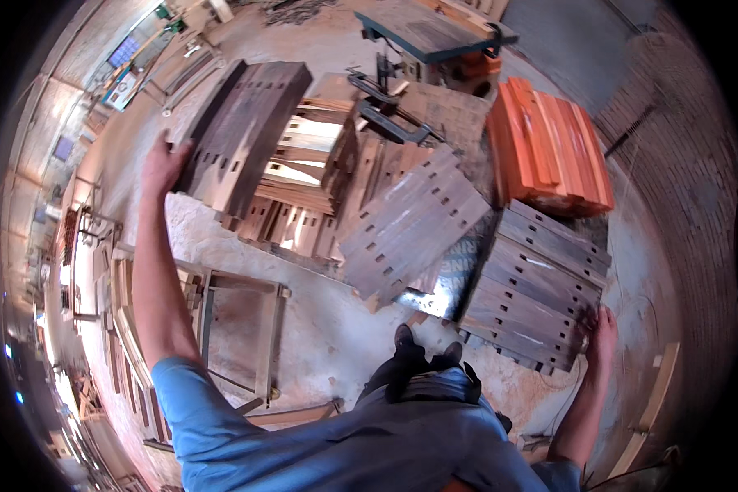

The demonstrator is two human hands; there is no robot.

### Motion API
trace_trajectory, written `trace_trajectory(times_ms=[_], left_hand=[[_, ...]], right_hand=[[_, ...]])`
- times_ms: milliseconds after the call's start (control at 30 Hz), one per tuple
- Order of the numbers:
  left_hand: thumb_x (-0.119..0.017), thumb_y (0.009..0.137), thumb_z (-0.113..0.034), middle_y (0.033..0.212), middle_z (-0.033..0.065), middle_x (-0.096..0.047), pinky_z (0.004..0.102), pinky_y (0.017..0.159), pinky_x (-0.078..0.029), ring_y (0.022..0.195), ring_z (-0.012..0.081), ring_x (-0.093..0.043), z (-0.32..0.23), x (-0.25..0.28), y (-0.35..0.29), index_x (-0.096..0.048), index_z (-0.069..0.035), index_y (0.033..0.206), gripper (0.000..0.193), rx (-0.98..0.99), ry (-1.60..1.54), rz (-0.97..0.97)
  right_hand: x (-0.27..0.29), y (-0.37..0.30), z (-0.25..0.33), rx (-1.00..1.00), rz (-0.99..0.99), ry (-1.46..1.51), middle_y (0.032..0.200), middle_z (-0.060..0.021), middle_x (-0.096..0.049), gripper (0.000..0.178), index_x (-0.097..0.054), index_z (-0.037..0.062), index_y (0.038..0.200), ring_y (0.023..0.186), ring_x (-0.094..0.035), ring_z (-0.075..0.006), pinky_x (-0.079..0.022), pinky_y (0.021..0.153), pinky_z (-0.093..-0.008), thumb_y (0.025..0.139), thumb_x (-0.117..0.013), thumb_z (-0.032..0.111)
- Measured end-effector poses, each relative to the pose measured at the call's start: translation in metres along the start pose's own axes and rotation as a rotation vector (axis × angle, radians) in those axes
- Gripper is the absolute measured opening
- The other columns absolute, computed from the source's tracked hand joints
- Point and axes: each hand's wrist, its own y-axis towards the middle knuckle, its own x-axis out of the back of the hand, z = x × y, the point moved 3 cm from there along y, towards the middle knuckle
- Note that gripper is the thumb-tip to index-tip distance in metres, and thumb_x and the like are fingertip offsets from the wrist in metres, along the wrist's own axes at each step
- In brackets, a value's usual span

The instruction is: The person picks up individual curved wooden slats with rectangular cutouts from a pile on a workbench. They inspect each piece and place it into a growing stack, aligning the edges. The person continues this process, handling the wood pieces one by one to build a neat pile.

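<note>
My left hand (164, 166) is at the outer edge of a dark wooden stack (250, 123) of long pieces with rows of square mortises. Its thumb and fingers are apart, with nothing held between them; whether they touch the wood I cannot tell. My right hand (602, 338) is beside the right end of another stack of mortised wooden slats (537, 283), fingers stretched along its edge, holding nothing I can see. Between the two stacks, a tilted group of mortised slats (414, 221) lies side by side. Lighter wooden pieces (307, 152) are piled beside the left stack.
Black clamps (389, 119) lie behind the slats. Orange-red boards (545, 152) are stacked at the right. Farther back is a machine with a flat table (426, 33). A wooden frame (271, 344) stands at left on the dusty floor (328, 344); a brick wall (681, 164) rises at right.
</note>
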Motion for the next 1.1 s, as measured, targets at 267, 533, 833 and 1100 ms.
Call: trace_trajectory(times_ms=[267, 533, 833, 1100], left_hand=[[-0.057, 0.098, -0.026, 0.119, 0.0112, -0.067, 0.0308, 0.096, -0.046, 0.109, 0.0184, -0.062, -0.190, 0.025, -0.123, -0.055, -0.006, 0.136, 0.043, -0.384, -0.640, 0.011], [-0.062, 0.092, -0.021, 0.116, 0.0184, -0.067, 0.0329, 0.096, -0.047, 0.105, 0.0242, -0.065, -0.417, -0.136, -0.304, -0.057, 0.004, 0.128, 0.045, -0.411, -0.905, 0.685], [-0.055, 0.093, -0.018, 0.111, 0.0144, -0.070, 0.0300, 0.092, -0.046, 0.102, 0.0195, -0.063, -0.474, -0.201, -0.319, -0.061, 0.005, 0.124, 0.039, -0.142, -0.968, 0.855], [-0.061, 0.091, -0.011, 0.090, 0.0104, -0.068, 0.0290, 0.072, -0.051, 0.078, 0.0159, -0.063, -0.435, -0.172, -0.340, -0.061, 0.006, 0.118, 0.031, 0.081, -1.147, 0.771]], right_hand=[[0.005, 0.044, 0.028, 0.297, -0.234, -0.400, 0.087, -0.0119, -0.066, 0.036, -0.065, -0.0040, 0.105, 0.079, -0.061, -0.0185, -0.048, 0.071, -0.0327, 0.092, -0.061, 0.029], [-0.022, 0.066, 0.023, 0.365, -0.285, -0.448, 0.106, -0.0226, -0.069, 0.040, -0.065, -0.0046, 0.113, 0.101, -0.065, -0.0305, -0.049, 0.089, -0.0372, 0.091, -0.059, 0.028], [-0.029, 0.063, 0.027, 0.306, -0.159, -0.362, 0.117, -0.0212, -0.066, 0.044, -0.061, -0.0068, 0.121, 0.108, -0.062, -0.0275, -0.046, 0.094, -0.0340, 0.092, -0.059, 0.027], [-0.031, 0.043, 0.032, 0.212, -0.099, 0.148, 0.118, -0.0134, -0.063, 0.045, -0.050, -0.0040, 0.134, 0.097, -0.061, -0.0219, -0.052, 0.086, -0.0346, 0.095, -0.055, 0.018]])
